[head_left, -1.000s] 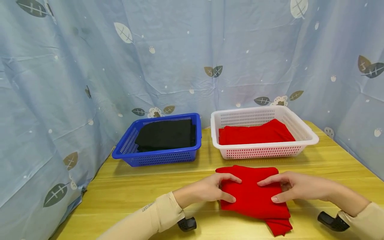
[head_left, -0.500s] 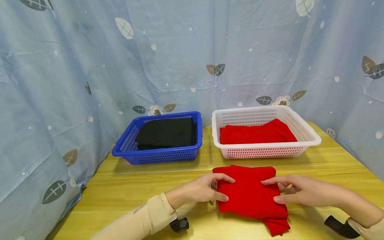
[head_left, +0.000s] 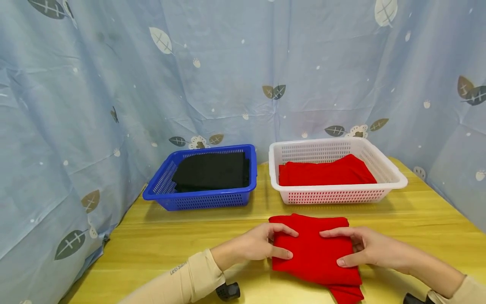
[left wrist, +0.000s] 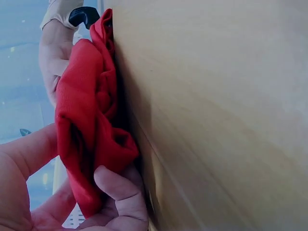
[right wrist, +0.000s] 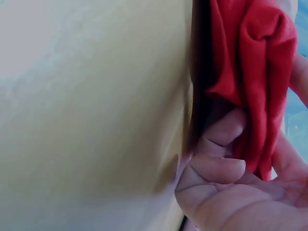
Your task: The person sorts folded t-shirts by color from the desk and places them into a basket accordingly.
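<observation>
A folded red garment (head_left: 312, 257) lies on the wooden table in front of me, with a loose flap poking out at its near right corner. From the left side my left hand (head_left: 253, 244) grips it, thumb and index finger on top. In the left wrist view, other fingers (left wrist: 120, 192) curl in at the edge beneath the folds. My right hand (head_left: 381, 249) holds the opposite side in the same way. The right wrist view shows fingertips (right wrist: 236, 122) tucked under the lower layer of the red cloth (right wrist: 262, 82).
Behind the garment stands a white plastic basket (head_left: 334, 197) with red folded cloth (head_left: 326, 173) inside. To its left is a blue basket (head_left: 209, 200) containing black folded cloth (head_left: 210, 171). A light blue leaf-print curtain (head_left: 228, 63) hangs behind and along both sides of the table (head_left: 171, 236).
The garment has shifted slightly left and a little nearer to me. My right hand slid off toward the right edge, then came back further over the cloth. The baskets have stayed put.
</observation>
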{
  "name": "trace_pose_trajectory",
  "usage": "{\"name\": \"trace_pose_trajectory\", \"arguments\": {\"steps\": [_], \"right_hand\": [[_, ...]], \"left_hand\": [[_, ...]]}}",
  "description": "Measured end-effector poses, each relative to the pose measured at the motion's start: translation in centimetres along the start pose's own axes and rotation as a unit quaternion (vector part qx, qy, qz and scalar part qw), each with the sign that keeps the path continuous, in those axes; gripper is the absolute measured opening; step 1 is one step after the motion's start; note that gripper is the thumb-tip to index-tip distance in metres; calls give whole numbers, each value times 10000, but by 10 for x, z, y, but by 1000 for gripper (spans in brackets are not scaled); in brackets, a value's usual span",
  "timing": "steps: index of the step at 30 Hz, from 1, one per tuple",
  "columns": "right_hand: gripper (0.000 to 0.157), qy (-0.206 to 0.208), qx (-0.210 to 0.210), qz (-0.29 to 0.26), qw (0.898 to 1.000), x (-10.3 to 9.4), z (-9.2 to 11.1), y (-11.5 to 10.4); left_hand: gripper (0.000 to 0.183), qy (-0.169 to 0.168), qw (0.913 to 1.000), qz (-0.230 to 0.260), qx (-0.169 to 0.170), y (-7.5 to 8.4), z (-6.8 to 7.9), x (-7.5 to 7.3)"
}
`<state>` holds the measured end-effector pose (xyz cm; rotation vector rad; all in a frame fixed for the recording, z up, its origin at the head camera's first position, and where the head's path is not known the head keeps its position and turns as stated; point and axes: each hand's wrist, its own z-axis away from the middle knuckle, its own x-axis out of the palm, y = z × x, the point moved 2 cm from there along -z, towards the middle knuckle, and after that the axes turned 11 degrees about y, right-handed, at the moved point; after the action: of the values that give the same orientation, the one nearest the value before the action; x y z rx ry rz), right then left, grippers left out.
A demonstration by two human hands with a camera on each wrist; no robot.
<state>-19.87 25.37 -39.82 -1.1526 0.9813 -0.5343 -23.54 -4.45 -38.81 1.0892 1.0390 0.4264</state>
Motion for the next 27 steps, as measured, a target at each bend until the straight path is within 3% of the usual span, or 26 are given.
{"name": "trace_pose_trajectory", "arguments": {"steps": [10,20,24,27], "right_hand": [[58,403,-202,307,9985,-5,5,-16],[59,877,-1082,615,9883,-20,15,-59],[62,1079,-1121,802,9846,-34,18,-79],[64,1116,-1034,651,9862,-45,17,-92]], "left_hand": [[38,240,9990,164,337,11,3,-3],[34,333,9930,317,1086,45,8,-24],[34,461,9919,396,1116,63,5,-34],[37,594,9902,557,1135,76,-1,-41]]}}
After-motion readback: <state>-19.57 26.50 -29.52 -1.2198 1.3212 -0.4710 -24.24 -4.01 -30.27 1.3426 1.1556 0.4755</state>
